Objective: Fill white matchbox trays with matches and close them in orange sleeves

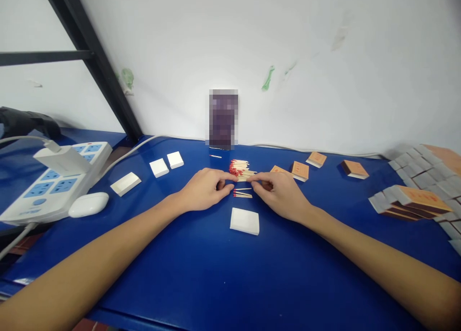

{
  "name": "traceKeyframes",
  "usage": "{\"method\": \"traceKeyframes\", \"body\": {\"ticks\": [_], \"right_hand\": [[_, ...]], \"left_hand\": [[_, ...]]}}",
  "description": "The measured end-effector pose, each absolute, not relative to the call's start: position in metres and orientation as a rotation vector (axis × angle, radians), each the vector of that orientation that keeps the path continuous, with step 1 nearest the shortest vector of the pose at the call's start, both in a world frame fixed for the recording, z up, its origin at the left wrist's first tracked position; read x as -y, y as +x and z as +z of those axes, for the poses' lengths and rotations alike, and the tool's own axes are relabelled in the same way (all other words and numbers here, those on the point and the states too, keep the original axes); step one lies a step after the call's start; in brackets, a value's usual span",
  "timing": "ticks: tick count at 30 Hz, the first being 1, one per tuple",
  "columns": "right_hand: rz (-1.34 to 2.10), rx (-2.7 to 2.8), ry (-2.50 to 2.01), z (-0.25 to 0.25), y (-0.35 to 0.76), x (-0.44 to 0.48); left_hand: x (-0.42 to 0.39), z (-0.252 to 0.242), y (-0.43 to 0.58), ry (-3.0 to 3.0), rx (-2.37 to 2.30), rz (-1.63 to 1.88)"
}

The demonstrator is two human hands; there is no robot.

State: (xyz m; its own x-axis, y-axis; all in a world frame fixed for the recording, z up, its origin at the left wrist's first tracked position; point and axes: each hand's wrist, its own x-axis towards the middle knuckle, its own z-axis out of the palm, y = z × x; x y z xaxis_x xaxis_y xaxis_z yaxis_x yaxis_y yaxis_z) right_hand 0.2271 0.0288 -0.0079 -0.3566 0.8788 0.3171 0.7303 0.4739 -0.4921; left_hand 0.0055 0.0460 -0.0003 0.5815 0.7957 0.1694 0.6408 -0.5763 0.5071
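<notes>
A heap of matches [242,168] with red heads to the left lies on the blue table. My left hand [207,189] rests at the heads' side, its index fingertip touching the heap's near edge and its thumb apart from the finger. On the opposite side, my right hand [283,191] has its index fingertip against the plain stick ends, with a gap above its thumb. Several loose matches [243,194] lie in a small row between the two thumbs. Nearer to me is a white matchbox tray [244,221]. Neither hand visibly grips a match.
White trays [159,167], a power strip [54,182] and a white earbud case [88,204] are at left. Orange matchboxes [300,170] and stacked boxes [421,201] stand at right. A single match [216,156] lies near a blurred upright object [222,119] against the wall.
</notes>
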Motion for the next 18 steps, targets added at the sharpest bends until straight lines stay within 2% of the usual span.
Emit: {"method": "traceKeyframes", "body": {"ticks": [18], "right_hand": [[0.36, 2.194, -1.348, -0.0082, 0.2264, -0.0279]], "left_hand": [[-0.0441, 0.0022, 0.0061, 2.452, -1.141, 0.535]]}}
